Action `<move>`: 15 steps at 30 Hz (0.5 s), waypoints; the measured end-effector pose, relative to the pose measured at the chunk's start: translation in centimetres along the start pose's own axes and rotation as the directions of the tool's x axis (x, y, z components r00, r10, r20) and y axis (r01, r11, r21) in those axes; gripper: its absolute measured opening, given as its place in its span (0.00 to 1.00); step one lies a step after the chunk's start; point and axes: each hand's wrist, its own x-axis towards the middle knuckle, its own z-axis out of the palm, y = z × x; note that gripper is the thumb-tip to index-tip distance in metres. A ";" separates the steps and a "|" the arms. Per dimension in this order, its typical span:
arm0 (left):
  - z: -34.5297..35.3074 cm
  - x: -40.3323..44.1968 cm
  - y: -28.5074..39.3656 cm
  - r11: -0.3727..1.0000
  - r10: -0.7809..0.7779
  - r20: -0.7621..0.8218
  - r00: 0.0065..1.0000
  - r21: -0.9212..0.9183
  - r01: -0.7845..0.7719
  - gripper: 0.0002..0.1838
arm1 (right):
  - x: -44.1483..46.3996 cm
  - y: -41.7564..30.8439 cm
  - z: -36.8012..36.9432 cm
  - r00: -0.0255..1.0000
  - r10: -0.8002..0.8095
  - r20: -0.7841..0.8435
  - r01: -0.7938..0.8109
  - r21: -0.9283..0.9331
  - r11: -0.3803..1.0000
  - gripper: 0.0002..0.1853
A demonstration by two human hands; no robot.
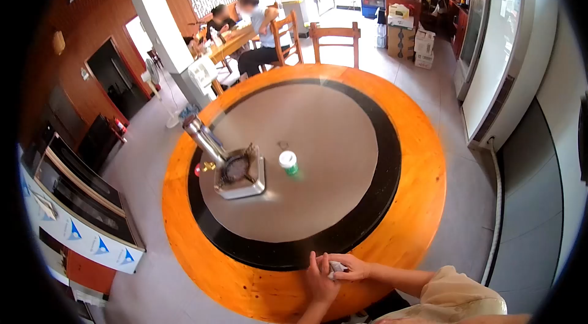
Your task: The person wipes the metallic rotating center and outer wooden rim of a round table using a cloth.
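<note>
My left hand [322, 281] is at the near edge of the round table [422, 195], with a couple of fingers stretched upward. My right hand [353, 267] reaches in from the right and meets it. Between the two hands shows a small white crumpled piece, perhaps tissue [336, 271], pinched in my right hand and against my left palm. Part of it is hidden by the fingers. Beyond the hands, a green and white tub [288, 163] stands on the round grey centre [318, 201] of the table.
A portable gas stove [248, 184] stands left of the tub, with a silver cylinder [205, 140] leaning beside it. A wooden chair [335, 42] is at the far side. Two people [260, 21] sit at another table behind. A fan [153, 79] and stacked boxes [401, 39] stand further back.
</note>
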 end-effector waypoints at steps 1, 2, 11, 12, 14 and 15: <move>0.1 0.1 0.0 1.000 -0.007 0.013 1.000 0.013 0.007 0.38 | 0.0 0.0 0.1 0.998 0.056 0.000 -0.056 0.003 0.998 0.31; -0.1 0.3 0.2 1.000 -0.018 0.045 0.999 -0.001 0.018 0.38 | 0.0 0.3 0.2 0.991 0.136 -0.010 -0.135 0.071 0.988 0.26; -8.2 2.4 8.4 0.955 0.019 0.664 0.748 -0.235 0.184 0.37 | -9.3 -8.9 1.9 0.843 0.417 -0.339 -0.421 0.065 0.905 0.21; -9.4 3.3 9.6 0.940 0.007 0.755 0.656 -0.229 0.253 0.37 | -10.8 -9.5 2.1 0.827 0.462 -0.321 -0.448 0.119 0.886 0.21; -7.6 0.9 8.6 0.900 0.050 0.830 0.556 -0.279 0.335 0.36 | -13.4 -9.0 2.3 0.780 0.553 -0.294 -0.513 0.206 0.833 0.21; -8.4 1.0 9.0 0.919 0.034 0.852 0.522 -0.232 0.320 0.36 | -14.4 -9.0 3.0 0.751 0.599 -0.278 -0.545 0.252 0.800 0.21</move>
